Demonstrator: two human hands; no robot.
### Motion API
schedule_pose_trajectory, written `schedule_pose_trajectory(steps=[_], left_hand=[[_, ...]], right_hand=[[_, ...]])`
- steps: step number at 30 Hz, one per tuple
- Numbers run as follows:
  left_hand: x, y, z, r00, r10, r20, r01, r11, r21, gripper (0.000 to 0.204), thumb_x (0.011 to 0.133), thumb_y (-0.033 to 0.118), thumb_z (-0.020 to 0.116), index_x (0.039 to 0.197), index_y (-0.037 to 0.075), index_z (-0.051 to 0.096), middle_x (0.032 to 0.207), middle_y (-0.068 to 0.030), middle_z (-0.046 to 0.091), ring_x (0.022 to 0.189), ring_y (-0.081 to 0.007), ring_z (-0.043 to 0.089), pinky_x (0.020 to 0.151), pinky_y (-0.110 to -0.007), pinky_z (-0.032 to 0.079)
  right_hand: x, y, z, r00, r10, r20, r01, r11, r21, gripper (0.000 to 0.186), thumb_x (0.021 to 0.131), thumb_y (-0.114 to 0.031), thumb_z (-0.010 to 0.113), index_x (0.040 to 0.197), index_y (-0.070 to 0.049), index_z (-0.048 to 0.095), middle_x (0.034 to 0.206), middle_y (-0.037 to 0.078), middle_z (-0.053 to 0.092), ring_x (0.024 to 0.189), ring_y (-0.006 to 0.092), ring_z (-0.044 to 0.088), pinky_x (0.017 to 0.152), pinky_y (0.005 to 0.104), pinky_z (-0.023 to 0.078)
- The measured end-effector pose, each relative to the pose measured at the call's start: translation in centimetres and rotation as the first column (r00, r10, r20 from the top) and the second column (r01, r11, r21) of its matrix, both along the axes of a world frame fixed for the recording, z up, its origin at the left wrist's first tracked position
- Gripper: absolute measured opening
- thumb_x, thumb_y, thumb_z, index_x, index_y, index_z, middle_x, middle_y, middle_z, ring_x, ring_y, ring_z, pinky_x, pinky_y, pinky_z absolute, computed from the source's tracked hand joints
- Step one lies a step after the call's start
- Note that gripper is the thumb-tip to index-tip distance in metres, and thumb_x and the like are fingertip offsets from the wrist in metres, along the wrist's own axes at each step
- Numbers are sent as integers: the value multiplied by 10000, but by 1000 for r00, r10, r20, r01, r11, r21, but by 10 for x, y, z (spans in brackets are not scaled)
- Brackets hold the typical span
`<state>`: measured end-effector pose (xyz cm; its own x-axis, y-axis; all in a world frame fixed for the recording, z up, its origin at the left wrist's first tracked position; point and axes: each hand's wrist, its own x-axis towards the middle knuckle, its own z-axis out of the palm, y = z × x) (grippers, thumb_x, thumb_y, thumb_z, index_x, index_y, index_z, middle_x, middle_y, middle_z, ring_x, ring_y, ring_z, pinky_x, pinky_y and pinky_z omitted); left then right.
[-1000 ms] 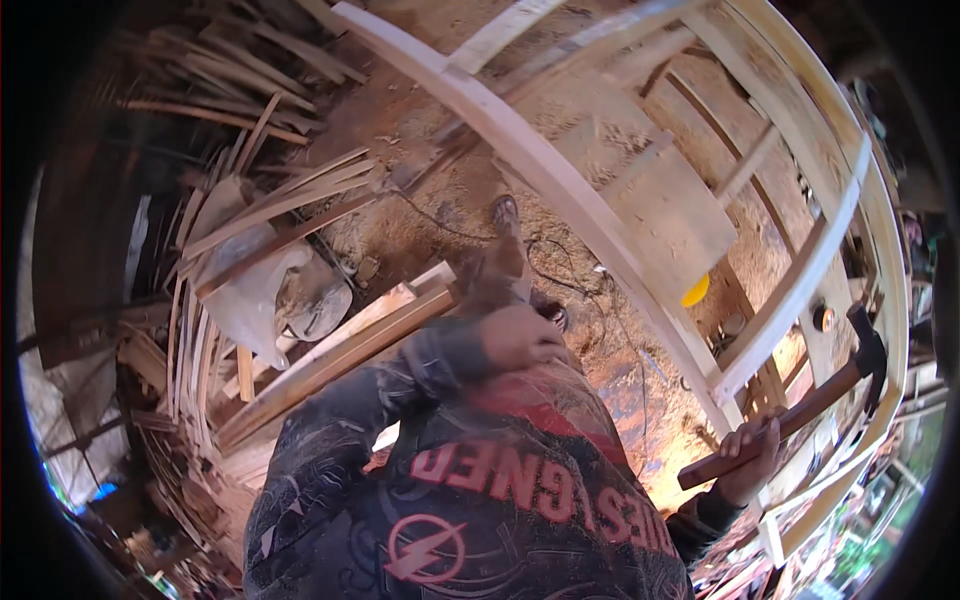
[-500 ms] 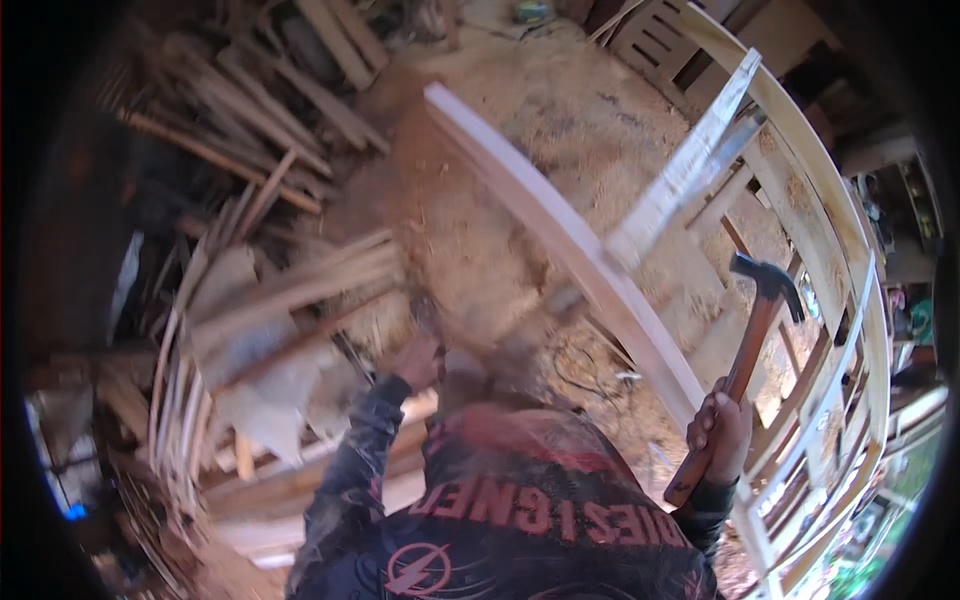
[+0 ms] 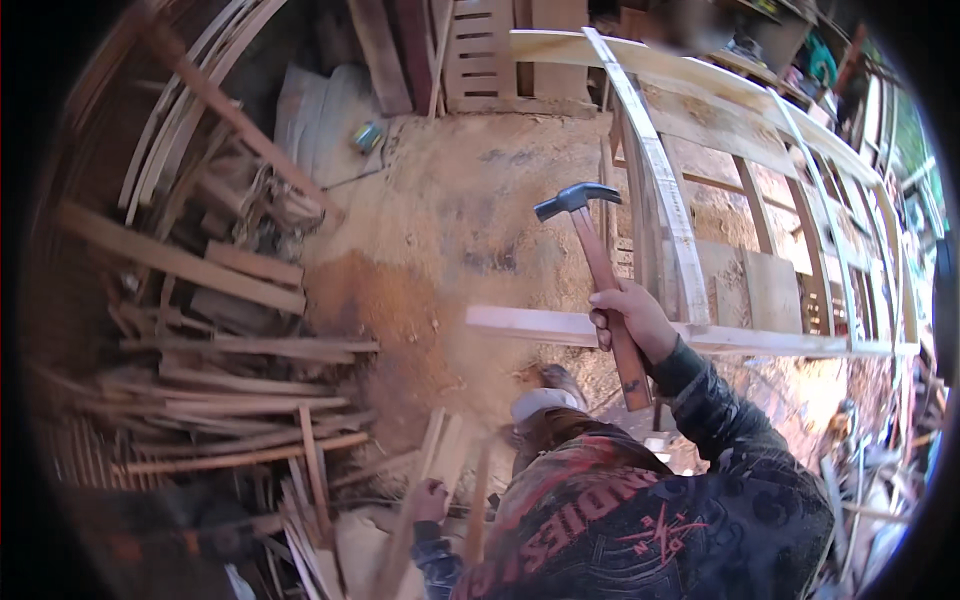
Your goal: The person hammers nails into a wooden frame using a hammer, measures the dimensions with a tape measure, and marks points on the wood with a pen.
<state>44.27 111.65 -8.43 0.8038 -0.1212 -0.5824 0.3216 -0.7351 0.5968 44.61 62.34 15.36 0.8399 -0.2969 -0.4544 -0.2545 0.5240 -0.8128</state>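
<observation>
My right hand [image 3: 632, 318] is wrapped round the wooden handle of a claw hammer [image 3: 598, 245]. Its black steel head points away from me, above the near rail of a wooden frame [image 3: 535, 322]. That rail passes just beneath my right hand. Down at my left side, my left hand [image 3: 431, 500] hangs beside some upright-looking planks [image 3: 452, 450]. Its fingers look curled; whether anything is in them does not show.
A slatted frame [image 3: 752, 200] stretches along the right, with a pale cross board [image 3: 660, 165] at its left part. Stacked timber offcuts [image 3: 240, 385] fill the left side. Sawdust covers the floor [image 3: 450, 200]. A slotted wooden panel [image 3: 478, 55] stands at the back.
My view and body have turned to the right, so the frame now lies more level across it. The hammer stays in my right hand, now nearer the middle of the view.
</observation>
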Motion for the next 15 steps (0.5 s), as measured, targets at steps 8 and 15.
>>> schedule_pose_trajectory(steps=[8,15], left_hand=[[230,-43,-18,978,-202,-51,175,928,-330,178,943,163,603,978,-9,577,797,-92,662,728,-199,672,688,-326,527],[474,-61,-25,887,-452,91,461,862,-213,148,933,179,611,936,32,593,784,-67,640,723,-152,617,670,-309,512]], right_hand=[[108,-18,-54,975,-217,-56,220,973,68,153,948,-230,570,930,-79,550,713,3,567,573,125,567,532,271,490],[233,-20,-88,780,-626,-2,611,760,221,159,899,-197,625,871,-52,566,698,29,592,550,144,584,510,282,505]])
